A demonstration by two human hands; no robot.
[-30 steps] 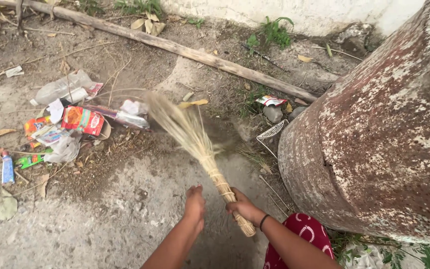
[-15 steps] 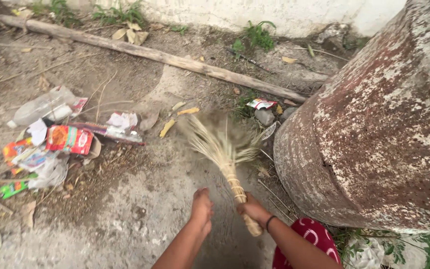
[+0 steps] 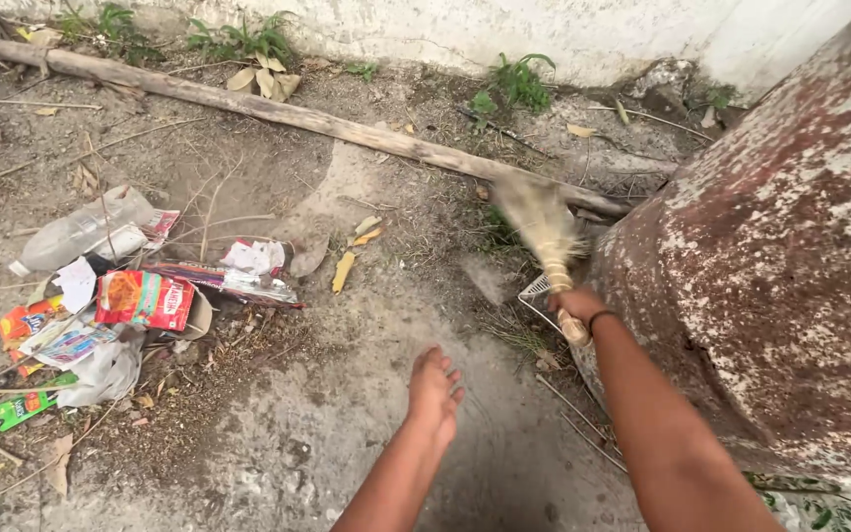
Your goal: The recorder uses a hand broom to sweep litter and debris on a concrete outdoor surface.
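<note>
While a good heap of litter (image 3: 120,296) already lies gathered at the left of the head view — wrappers, a crushed clear bottle, scraps of paper and plastic — the sweeping looks to me only partly done. Loose bits remain near the middle of the ground: a couple of yellow dry leaves (image 3: 347,266) just right of the heap, and twigs and debris along the foot of the rusty drum (image 3: 770,256). A white wire grid (image 3: 536,292) lies tucked against the drum's base, and that corner appears unswept.

From the same view, the right hand (image 3: 579,307) is closed around the bound handle of the grass broom (image 3: 542,229), reaching out beside the drum. The broom's bristles are blurred and point up toward the long wooden pole (image 3: 278,110) lying across the dirt; I cannot tell whether they touch the ground. The left hand (image 3: 433,394) holds nothing, fingers straight and close together, palm down, hovering over the bare concrete (image 3: 278,443) well apart from the broom.
</note>
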